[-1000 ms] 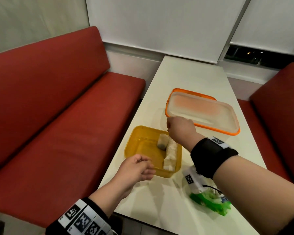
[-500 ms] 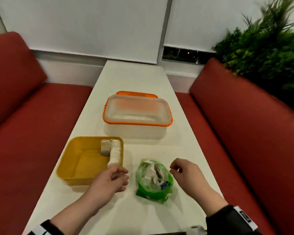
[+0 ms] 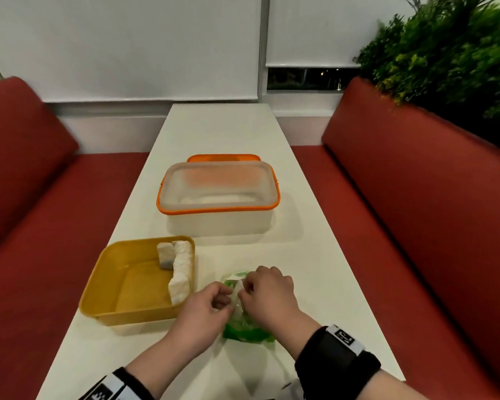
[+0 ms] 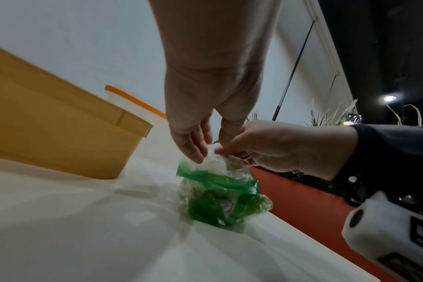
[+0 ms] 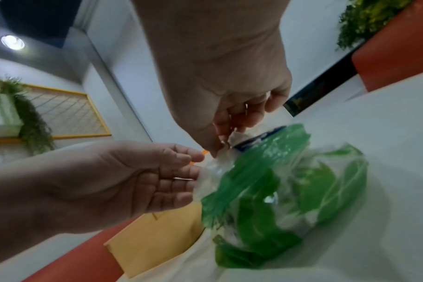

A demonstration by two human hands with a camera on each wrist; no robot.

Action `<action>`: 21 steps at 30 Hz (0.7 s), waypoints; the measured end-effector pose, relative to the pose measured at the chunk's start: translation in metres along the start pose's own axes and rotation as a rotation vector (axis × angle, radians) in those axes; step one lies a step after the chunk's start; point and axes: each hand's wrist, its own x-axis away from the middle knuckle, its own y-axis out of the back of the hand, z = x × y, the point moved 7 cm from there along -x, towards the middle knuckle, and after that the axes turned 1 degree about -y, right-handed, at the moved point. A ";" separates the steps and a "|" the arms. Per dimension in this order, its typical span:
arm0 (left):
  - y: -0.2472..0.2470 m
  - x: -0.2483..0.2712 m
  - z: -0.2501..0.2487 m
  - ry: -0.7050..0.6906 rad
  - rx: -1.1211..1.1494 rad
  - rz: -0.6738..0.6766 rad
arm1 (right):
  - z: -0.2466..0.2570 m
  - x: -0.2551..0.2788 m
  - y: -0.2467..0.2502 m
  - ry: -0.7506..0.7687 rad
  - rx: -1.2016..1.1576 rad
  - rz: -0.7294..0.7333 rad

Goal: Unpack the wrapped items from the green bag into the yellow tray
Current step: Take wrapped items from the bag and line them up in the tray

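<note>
The green bag stands on the white table right of the yellow tray, with pale wrapped pieces showing through the plastic. My left hand pinches the bag's clear rim from the left and my right hand pinches it from the right. In the left wrist view the left hand and right hand meet at the top of the bag. The right wrist view shows the right hand gripping the rim of the bag. A long wrapped item and a short one lie in the tray.
A clear container with an orange rim stands beyond the tray, an orange lid behind it. Red benches flank the narrow table. A green plant rises behind the right bench.
The right hand came back from the tray to the bag. Both hands, apart beside the bag half a second ago, have closed in and taken hold of its rim.
</note>
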 end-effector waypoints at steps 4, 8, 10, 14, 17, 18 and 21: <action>0.001 0.004 -0.002 0.007 -0.008 -0.008 | -0.010 0.005 0.000 -0.044 -0.322 0.055; 0.006 0.002 -0.006 0.012 0.036 -0.034 | -0.024 0.012 0.023 -0.029 -0.642 0.015; 0.011 0.001 -0.011 -0.025 0.059 -0.056 | -0.027 0.012 0.036 0.017 -0.664 -0.005; 0.010 0.000 -0.032 -0.114 0.147 0.061 | -0.018 0.012 0.054 0.118 -0.755 0.113; -0.008 0.003 -0.041 -0.049 0.486 0.320 | 0.000 0.015 0.063 0.206 -0.820 0.208; -0.012 0.005 -0.044 -0.002 0.627 0.366 | 0.005 0.015 0.064 0.215 -0.858 0.218; -0.013 0.008 -0.043 0.163 0.925 0.291 | 0.003 0.005 0.067 0.167 -0.811 0.035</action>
